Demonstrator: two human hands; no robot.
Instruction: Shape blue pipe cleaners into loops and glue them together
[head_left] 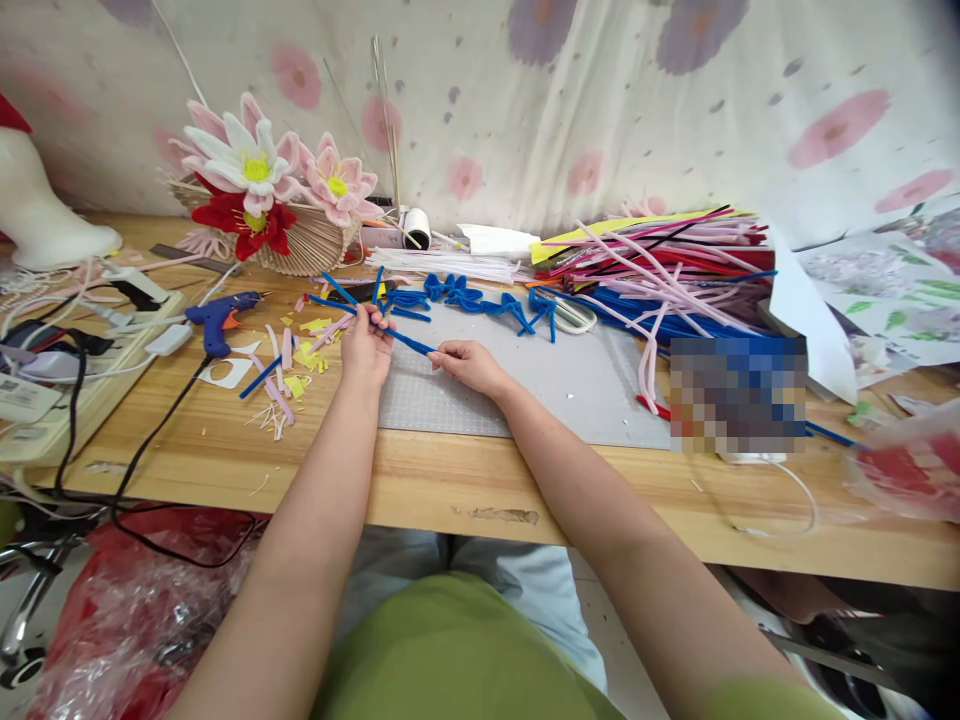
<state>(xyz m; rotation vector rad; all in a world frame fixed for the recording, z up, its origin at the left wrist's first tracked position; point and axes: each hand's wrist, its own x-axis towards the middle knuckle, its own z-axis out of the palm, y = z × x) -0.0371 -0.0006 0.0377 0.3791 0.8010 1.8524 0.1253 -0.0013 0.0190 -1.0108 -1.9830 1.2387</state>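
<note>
Nearest us, our forearms reach over the wooden surface [450, 480] to the grey mat [570, 385]. Our left hand [365, 347] pinches blue stems [341, 295], its fingers [375, 318] closed round them; our right hand [469, 365] nips the free end of one blue stem [411, 343], stretched between both just above the mat. We judge it light, fuzzy and easily bent, wire-cored; best held near the ends. A glue gun [217, 318] lies to the left.

A fuzzy blue pipe cleaner [409, 342] stretches straight and slanted just above the grey cutting mat [570, 390].
</note>
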